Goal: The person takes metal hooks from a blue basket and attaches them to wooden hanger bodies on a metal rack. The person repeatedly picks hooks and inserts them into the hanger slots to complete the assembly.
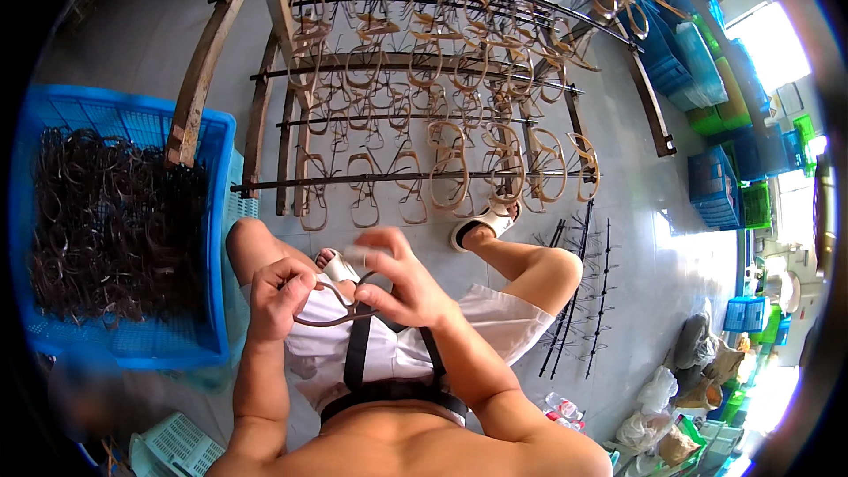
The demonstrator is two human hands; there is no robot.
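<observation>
Within left hand (279, 296), frame (329, 324) partly hidden

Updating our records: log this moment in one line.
left hand: pinching eyeglass frame | right hand: touching same eyeglass frame | rack: ahead | blue crate: at left

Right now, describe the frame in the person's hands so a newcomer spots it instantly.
Start at the wooden rack, then drop to the white shorts. Over them, the left hand pinches a thin, dark looped frame, with the right hand at its other end. Unlike the hanging frames or the heap in the blue crate, it alone is handheld.
</observation>
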